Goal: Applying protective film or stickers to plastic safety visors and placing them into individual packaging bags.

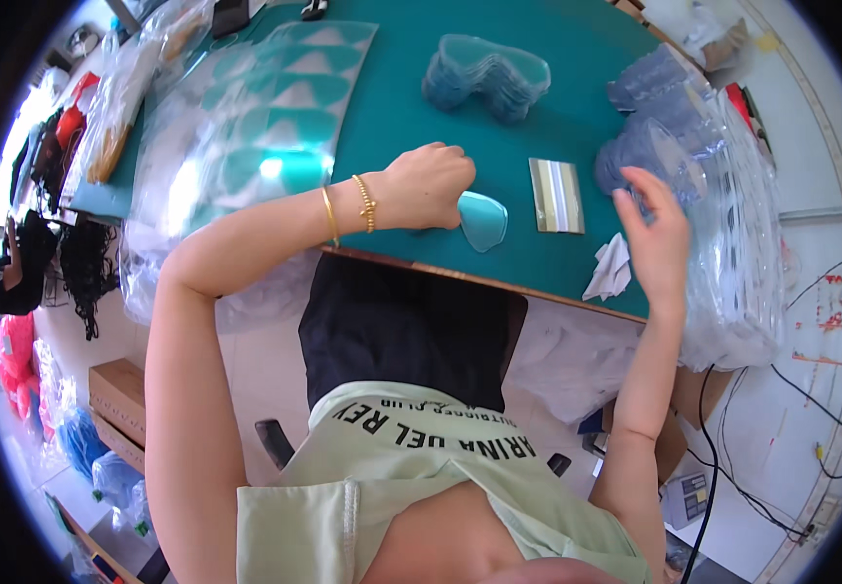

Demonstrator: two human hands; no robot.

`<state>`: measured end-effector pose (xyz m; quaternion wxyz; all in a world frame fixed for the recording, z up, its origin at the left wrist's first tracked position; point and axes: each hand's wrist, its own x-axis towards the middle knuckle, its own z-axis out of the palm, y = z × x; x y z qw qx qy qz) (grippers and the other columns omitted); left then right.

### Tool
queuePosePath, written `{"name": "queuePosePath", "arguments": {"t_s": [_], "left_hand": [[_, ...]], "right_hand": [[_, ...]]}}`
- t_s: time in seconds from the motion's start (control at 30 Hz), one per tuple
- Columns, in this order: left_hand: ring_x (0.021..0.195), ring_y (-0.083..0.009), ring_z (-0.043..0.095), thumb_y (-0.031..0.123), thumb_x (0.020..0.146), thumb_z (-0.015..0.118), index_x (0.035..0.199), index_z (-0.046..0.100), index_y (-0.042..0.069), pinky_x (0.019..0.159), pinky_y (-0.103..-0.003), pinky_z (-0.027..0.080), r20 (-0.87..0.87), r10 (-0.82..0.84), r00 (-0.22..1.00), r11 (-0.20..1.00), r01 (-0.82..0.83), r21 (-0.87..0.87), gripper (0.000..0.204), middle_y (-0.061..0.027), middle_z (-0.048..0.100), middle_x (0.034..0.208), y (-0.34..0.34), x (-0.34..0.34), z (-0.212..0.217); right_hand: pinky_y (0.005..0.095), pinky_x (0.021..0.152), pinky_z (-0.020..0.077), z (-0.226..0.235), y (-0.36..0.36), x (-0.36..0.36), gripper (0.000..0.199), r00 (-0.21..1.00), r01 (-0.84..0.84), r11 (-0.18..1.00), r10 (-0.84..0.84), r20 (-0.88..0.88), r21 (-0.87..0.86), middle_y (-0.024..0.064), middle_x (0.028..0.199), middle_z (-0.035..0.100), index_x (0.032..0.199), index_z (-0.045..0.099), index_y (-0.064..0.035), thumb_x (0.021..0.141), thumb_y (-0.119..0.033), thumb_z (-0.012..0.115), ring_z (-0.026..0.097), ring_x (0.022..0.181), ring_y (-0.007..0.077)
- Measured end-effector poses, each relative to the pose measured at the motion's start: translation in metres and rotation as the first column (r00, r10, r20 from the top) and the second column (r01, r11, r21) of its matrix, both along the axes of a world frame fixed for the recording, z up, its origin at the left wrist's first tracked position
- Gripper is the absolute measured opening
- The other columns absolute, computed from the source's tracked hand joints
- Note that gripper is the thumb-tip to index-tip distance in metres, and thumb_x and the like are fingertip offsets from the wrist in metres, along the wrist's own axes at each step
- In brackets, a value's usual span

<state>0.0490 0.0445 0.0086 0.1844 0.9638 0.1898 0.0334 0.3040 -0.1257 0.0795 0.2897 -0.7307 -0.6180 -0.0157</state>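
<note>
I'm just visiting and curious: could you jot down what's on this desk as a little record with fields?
surface: green table
left hand: closed, pressing on a translucent blue lens piece
right hand: open, raised beside a clear plastic bag of stacked pieces
between hands: small shiny rectangular block
near table edge: crumpled white cloth
far side: stack of blue lens pieces
left side: film sheet of lens shapes

glossy clear plastic lens point(482, 220) on matt teal cloth tabletop point(401, 107)
</note>
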Motion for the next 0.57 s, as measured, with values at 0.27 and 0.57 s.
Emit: {"name": "queuePosePath", "arguments": {"t_s": [0.27, 0.57], "left_hand": [[0.062, -0.0352, 0.066, 0.025, 0.072, 0.076, 0.086, 0.074, -0.001, 0.058, -0.042, 0.052, 0.097, 0.096, 0.991, 0.947, -0.121, 0.298, 0.029, -0.0205, 0.069, 0.075, 0.110, 0.084, 0.108], [0.094, -0.0374, 0.068, 0.025, 0.073, 0.071, 0.094, 0.075, 0.002, 0.083, -0.041, 0.055, 0.398, -0.011, 0.917, 0.968, -0.091, 0.236, 0.032, -0.0217, 0.070, 0.097, 0.105, 0.066, 0.099]], "right_hand": [[0.0283, 0.085, 0.0482, 0.067, 0.020, 0.127, 0.024, 0.985, 0.156, 0.986, -0.152, 0.076, -0.052, 0.0081, 0.106, 0.072, 0.118, 0.071, -0.0049, 0.099, -0.014, 0.059, 0.064, 0.094, 0.0155], [0.0345, 0.081, 0.0535, 0.073, 0.069, 0.149, 0.024, 0.967, 0.007, 0.838, 0.134, 0.218, -0.545, 0.0137, 0.097, 0.075, 0.105, 0.076, -0.0045, 0.082, -0.005, 0.068, 0.070, 0.087, 0.0243]]}}
